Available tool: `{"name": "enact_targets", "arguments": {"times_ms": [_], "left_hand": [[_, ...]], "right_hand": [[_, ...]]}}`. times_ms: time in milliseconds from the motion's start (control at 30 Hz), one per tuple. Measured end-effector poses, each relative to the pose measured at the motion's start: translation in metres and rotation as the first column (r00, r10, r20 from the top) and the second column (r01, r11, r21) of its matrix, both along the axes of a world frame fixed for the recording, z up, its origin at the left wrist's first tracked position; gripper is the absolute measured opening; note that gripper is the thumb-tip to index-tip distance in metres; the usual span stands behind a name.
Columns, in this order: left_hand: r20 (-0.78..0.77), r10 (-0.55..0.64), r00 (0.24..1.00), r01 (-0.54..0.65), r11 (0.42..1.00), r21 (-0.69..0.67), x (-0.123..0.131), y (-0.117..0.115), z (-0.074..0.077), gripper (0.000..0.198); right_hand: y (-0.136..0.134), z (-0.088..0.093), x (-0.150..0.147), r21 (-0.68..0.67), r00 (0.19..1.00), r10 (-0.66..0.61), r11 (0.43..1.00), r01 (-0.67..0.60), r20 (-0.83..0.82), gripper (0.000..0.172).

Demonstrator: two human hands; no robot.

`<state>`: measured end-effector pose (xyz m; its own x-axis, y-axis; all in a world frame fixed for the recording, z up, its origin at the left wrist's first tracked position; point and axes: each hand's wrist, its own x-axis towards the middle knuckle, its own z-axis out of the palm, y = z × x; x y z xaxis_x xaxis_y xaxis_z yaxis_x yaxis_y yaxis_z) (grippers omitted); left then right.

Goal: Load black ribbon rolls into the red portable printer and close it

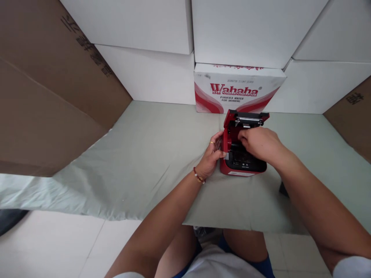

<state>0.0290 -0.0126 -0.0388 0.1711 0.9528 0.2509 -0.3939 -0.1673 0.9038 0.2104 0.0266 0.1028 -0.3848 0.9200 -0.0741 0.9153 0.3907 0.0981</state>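
A small red and black printer [235, 166] stands on the pale green cloth [150, 162] with its lid [246, 116] tipped open toward the back. My left hand [212, 156] presses against the printer's left side, thumb on its front corner, fingers curled round the casing. My right hand [259, 143] reaches down into the open compartment from the right, fingers bent inside it. What the fingertips touch is hidden by the hand. A ring and a beaded bracelet show on the left hand and wrist.
A Wahaha water carton [237, 90] sits right behind the printer among stacked white boxes [255, 31]. Brown cardboard boxes [49, 88] close off the left side and the right edge. The cloth's front edge hangs over tiled floor [58, 247]; my knees are below.
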Motion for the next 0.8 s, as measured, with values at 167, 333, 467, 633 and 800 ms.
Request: {"name": "enact_targets", "arguments": {"times_ms": [167, 333, 467, 633, 800], "left_hand": [[0.039, -0.011, 0.999, 0.012, 1.000, -0.017, -0.001, 0.000, 0.002, 0.083], [0.076, -0.021, 0.997, 0.026, 0.998, -0.054, -0.001, 0.001, 0.003, 0.086], [0.095, -0.021, 0.995, 0.028, 0.997, -0.069, 0.000, -0.001, 0.006, 0.086], [0.125, -0.024, 0.992, 0.034, 0.996, -0.077, 0.001, -0.003, 0.011, 0.083], [0.148, -0.024, 0.989, 0.038, 0.994, -0.098, 0.001, -0.004, 0.014, 0.081]], "right_hand": [[-0.006, 0.002, -0.002, -0.055, 1.000, 0.024, 0.998, -0.024, -0.010, 0.041], [-0.003, 0.001, -0.011, -0.096, 0.997, -0.047, 0.994, 0.053, 0.056, 0.029], [0.000, 0.005, -0.012, -0.133, 0.995, -0.073, 0.988, 0.082, 0.070, 0.031], [-0.002, 0.012, -0.005, -0.172, 0.994, -0.108, 0.979, 0.112, 0.035, 0.047], [-0.009, 0.017, 0.010, -0.270, 0.949, -0.130, 0.961, 0.049, -0.288, 0.037]]}}
